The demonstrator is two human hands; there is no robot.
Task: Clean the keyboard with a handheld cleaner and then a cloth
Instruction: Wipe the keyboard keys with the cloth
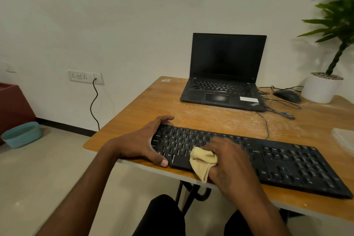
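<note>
A long black keyboard (283,161) lies along the near edge of the wooden table (210,119). My left hand (145,142) grips its left end, fingers curled over the far edge and thumb on the near edge. My right hand (231,161) holds a bunched pale yellow cloth (203,163) and presses it onto the keys near the space bar. No handheld cleaner is in view.
An open black laptop (224,74) stands at the back of the table, with a black mouse (287,96) and cables to its right. A white pot with a plant (319,88) sits far right. A teal tub (22,134) is on the floor at left.
</note>
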